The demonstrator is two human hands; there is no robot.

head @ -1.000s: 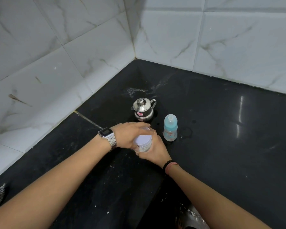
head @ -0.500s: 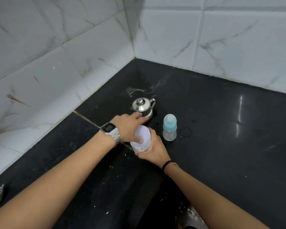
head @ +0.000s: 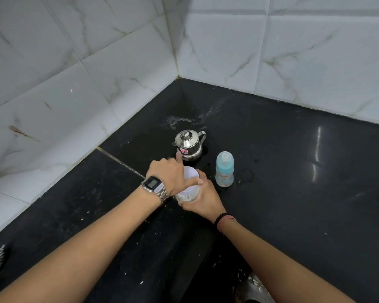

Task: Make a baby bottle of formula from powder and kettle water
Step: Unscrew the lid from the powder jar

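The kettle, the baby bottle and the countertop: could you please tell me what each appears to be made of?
Kettle: polished metal, probably stainless steel, with mirror-like reflections. Baby bottle: translucent pale-blue plastic, seemingly; light passes through it. Countertop: glossy black stone, possibly granite; it reflects a light streak.

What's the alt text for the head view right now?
On a black counter in a tiled corner, the right hand grips a small clear jar while the left hand holds its white lid. Behind stand a steel kettle and a capped blue baby bottle.
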